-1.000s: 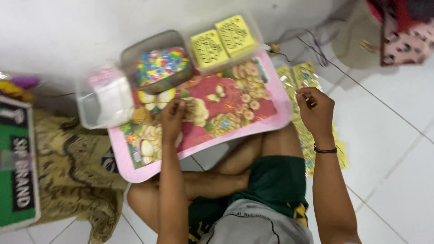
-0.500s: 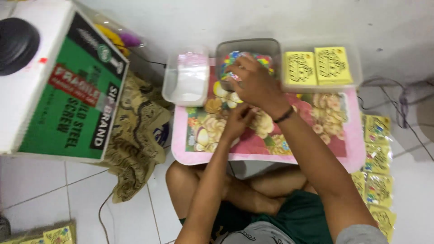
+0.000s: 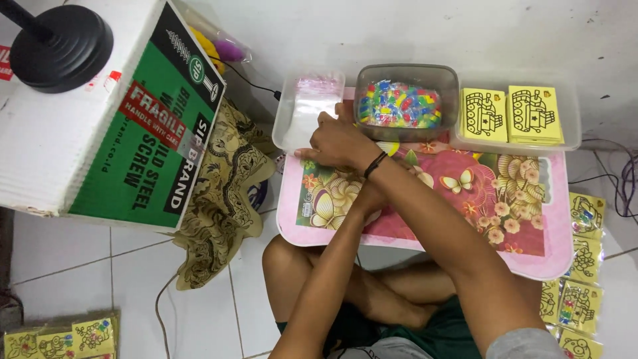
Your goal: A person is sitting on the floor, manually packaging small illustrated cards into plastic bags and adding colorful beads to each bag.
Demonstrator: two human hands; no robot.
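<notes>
Across our lap the pink floral tray (image 3: 531, 256) leaves bare room to its right. Our right hand (image 3: 339, 143) reaches over the left, fingers loosely curled on the clear tub of plastic bags (image 3: 292, 119); our left hand (image 3: 372, 199) seems hidden beneath, grip unclear. Three tubs line the far edge.
</notes>
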